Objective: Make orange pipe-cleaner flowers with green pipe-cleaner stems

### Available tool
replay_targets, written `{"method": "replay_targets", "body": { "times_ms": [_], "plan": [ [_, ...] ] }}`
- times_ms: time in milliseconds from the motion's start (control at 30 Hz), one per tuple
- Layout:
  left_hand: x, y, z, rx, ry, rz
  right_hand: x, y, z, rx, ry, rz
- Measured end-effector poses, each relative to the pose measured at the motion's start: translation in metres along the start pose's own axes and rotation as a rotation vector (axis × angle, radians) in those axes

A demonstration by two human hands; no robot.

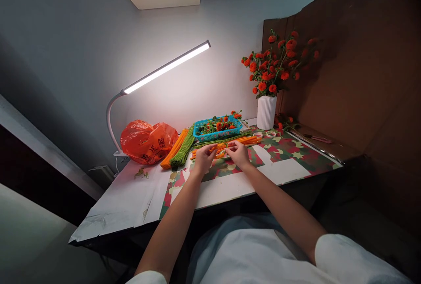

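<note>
- With the left hand (pixel 204 159), pinches an orange chenille stem (pixel 221 145) between thumb and fingertips, above the table (pixel 128 200).
- With the right hand (pixel 239 154), curls fingertips close to this stem; too small to tell whether gripping it.
- Has loose orange stems (pixel 251 140) just beyond, then a blue basket (pixel 217 136) of flowers (pixel 219 126).
- At left, has 1 orange bundle (pixel 174 149) and 1 green bundle (pixel 184 149) beside a plastic bag (pixel 141 143).

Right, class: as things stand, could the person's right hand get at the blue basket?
Probably yes: the right hand is near the blue basket, and only low-lying orange stems and green stems seem to lie between, with nothing tall blocking the way.
</note>
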State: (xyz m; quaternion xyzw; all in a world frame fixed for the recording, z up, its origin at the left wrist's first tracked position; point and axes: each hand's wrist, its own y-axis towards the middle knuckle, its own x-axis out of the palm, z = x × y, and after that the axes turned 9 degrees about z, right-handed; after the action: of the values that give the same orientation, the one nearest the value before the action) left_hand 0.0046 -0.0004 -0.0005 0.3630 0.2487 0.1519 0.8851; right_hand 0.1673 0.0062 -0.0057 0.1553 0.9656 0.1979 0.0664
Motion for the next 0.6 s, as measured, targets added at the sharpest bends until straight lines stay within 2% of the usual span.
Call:
{"method": "replay_targets", "body": {
  "times_ms": [233, 600],
  "plan": [
    [-0.0005, -0.0013, 0.0034, 0.059, 0.014, -0.067, 0.0001, -0.0006, 0.0020, -0.038, 0.003, -0.001],
    [-0.0034, 0.0009, 0.0025, 0.113, 0.065, -0.010, -0.0025, -0.0018, -0.0027, -0.113, -0.156, 0.001]
  ]
}}
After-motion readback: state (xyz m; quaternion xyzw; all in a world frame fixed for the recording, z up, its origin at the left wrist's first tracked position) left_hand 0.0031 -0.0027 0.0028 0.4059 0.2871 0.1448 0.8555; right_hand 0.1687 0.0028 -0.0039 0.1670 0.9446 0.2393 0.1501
